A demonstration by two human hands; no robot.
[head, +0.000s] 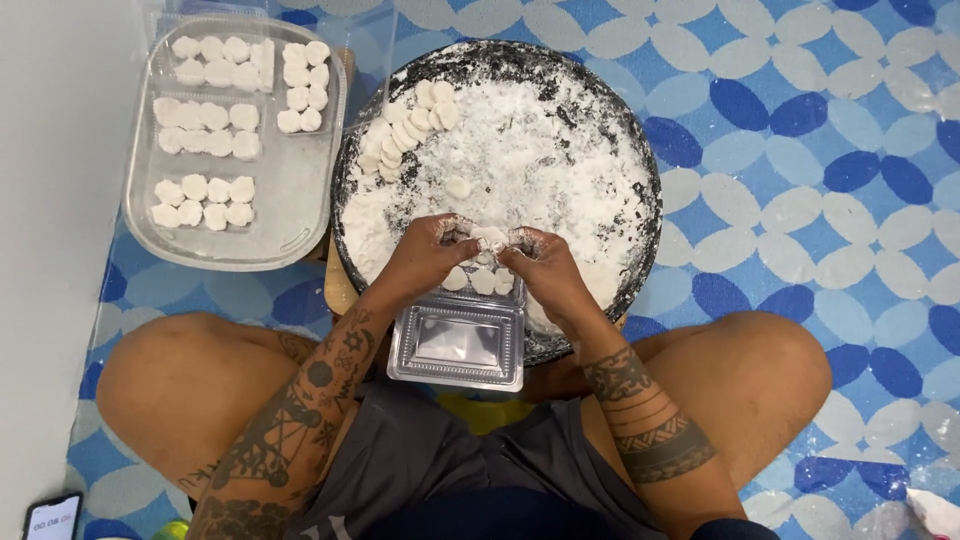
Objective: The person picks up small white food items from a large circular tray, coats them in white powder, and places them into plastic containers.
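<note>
Three white dough pieces (482, 280) lie in one clear box (460, 345); left hand (430, 255) and right hand (540, 268), fingers curled, pinch another piece (489, 236) together.

Round tray (640, 170): dark, rough, dusted with matt white flour. Dough pieces (483, 281): soft, matt, powdery. Small container (459, 345) and big lidded tray (290, 190): clear glossy plastic. Floor mat (820, 150): smooth, printed, slight sheen. Shorts (420, 460): grey matt cloth.

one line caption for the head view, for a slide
Both hands, left hand and right hand, pinch a white dough piece over a floured round tray and clear plastic box.
</note>
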